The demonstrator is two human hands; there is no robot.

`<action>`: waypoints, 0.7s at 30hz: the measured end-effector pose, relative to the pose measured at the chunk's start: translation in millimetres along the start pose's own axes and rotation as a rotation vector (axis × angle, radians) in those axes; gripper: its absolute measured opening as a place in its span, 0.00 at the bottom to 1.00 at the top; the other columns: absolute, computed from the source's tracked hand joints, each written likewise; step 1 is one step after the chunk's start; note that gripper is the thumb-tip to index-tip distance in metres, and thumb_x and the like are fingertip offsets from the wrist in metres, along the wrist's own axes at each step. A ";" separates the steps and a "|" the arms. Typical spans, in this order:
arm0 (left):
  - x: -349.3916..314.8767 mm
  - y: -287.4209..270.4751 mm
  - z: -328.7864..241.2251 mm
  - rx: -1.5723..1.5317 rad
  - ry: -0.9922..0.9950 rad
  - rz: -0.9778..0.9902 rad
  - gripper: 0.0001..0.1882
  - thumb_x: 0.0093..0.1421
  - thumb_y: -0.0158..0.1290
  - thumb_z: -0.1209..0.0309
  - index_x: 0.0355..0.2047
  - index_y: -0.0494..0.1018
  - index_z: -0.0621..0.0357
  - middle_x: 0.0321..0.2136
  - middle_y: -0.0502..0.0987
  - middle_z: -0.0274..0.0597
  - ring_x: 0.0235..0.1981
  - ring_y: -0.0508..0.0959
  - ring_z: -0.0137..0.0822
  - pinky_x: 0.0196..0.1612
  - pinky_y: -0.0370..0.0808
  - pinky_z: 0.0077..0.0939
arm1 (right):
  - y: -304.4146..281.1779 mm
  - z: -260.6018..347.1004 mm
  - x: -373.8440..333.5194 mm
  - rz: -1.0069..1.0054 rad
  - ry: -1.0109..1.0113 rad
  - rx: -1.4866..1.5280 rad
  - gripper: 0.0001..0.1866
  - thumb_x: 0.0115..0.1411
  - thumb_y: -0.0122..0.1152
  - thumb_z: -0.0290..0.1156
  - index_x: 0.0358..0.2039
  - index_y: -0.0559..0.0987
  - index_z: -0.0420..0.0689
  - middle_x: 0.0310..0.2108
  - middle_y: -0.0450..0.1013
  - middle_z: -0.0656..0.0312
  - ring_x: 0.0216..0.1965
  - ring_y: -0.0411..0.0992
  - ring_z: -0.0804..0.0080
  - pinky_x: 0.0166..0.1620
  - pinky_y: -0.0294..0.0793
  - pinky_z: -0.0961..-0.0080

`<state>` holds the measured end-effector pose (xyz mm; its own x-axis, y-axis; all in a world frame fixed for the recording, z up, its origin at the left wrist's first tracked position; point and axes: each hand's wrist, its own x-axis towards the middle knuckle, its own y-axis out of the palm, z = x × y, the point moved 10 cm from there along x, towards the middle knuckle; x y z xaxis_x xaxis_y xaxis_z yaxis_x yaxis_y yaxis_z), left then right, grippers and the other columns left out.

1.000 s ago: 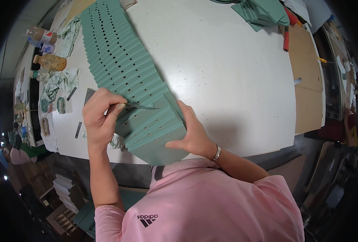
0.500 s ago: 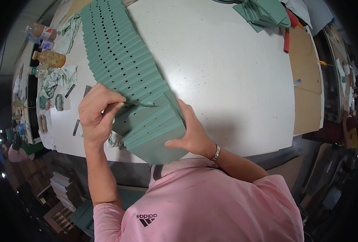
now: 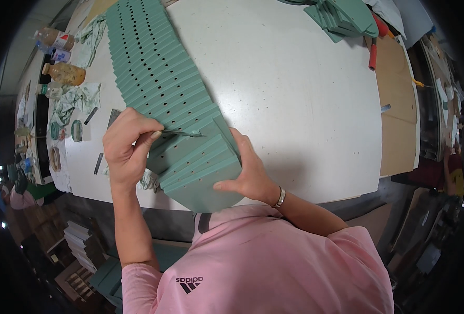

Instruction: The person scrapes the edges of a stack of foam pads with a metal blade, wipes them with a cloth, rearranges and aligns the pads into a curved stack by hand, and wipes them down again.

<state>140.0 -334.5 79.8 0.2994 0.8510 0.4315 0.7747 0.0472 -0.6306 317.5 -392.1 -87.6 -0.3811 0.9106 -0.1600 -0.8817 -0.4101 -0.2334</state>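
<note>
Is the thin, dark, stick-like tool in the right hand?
No, the left hand pinches the tool, while the right hand lies at the edge of the overlapping flat green panels.

Only clear print: pink shirt (image 3: 279, 256), chest. One short dark word (image 3: 189, 280) in lowercase letters, with a slanted-bar logo (image 3: 191, 288) right below it in this view. Both sit upside down from the camera's side and are sharp enough to make out.

Rest is at the left side, none of it legible:
- Brown bottle (image 3: 49, 36): white label (image 3: 63, 39) with a red patch, print too small.
- Purple container (image 3: 61, 55) just below it in view: pale marks on the side, unreadable at this size.
- Clear bottle (image 3: 53, 91), lower down: white and green at the cap end, can't tell if there's lettering.
</note>
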 end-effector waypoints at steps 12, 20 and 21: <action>-28.3 -32.9 13.5 -0.055 -0.151 -0.180 0.03 0.54 0.59 0.81 0.29 0.76 0.67 0.22 0.73 0.37 0.25 0.69 0.29 0.29 0.63 0.20 | -0.3 0.8 0.4 -0.006 -0.020 0.009 0.64 0.37 0.81 0.45 0.69 0.50 0.40 0.62 0.58 0.46 0.61 0.61 0.48 0.61 0.65 0.58; -36.9 -23.5 12.1 -0.046 -0.302 -0.092 0.03 0.57 0.57 0.79 0.28 0.74 0.66 0.22 0.69 0.33 0.23 0.64 0.23 0.27 0.56 0.17 | -0.4 -1.2 -0.3 -0.018 -0.037 -0.011 0.64 0.37 0.81 0.45 0.69 0.50 0.39 0.61 0.57 0.45 0.61 0.62 0.47 0.60 0.66 0.59; -36.5 -23.7 11.6 -0.030 -0.307 -0.098 0.03 0.57 0.57 0.80 0.28 0.74 0.66 0.22 0.69 0.33 0.23 0.63 0.22 0.27 0.56 0.16 | -0.3 -1.5 -0.4 -0.019 -0.038 -0.018 0.64 0.37 0.81 0.45 0.69 0.50 0.39 0.61 0.57 0.45 0.61 0.62 0.47 0.60 0.66 0.59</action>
<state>104.2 -360.7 71.5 0.0448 0.9614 0.2716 0.8090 0.1246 -0.5744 318.4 -392.5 -89.0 -0.3752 0.9193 -0.1191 -0.8838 -0.3935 -0.2531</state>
